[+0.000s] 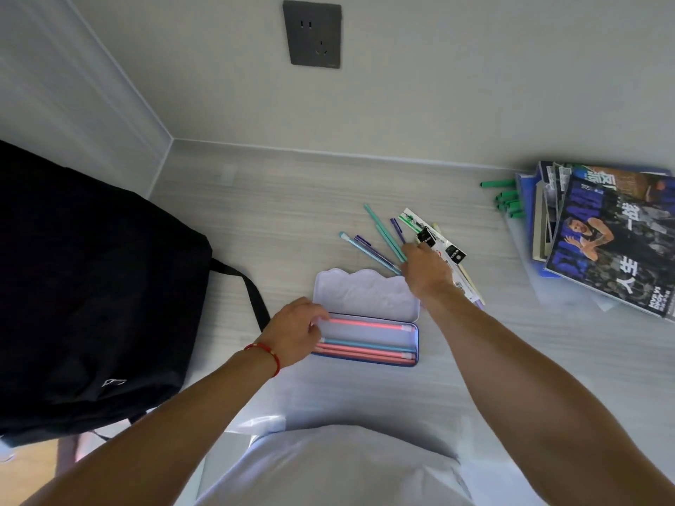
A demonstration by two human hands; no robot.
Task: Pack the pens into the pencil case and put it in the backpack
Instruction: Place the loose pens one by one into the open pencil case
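Right hand [423,266] reaches the loose pens [383,239] — fingers hidden, grip unclear (probably closing). Left hand [296,328], fingers relaxed, steadies the pencil case [417,345] — lay pens lengthwise.

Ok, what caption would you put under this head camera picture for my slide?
Right hand gathers loose pens while left hand rests at the open case, backpack beside.
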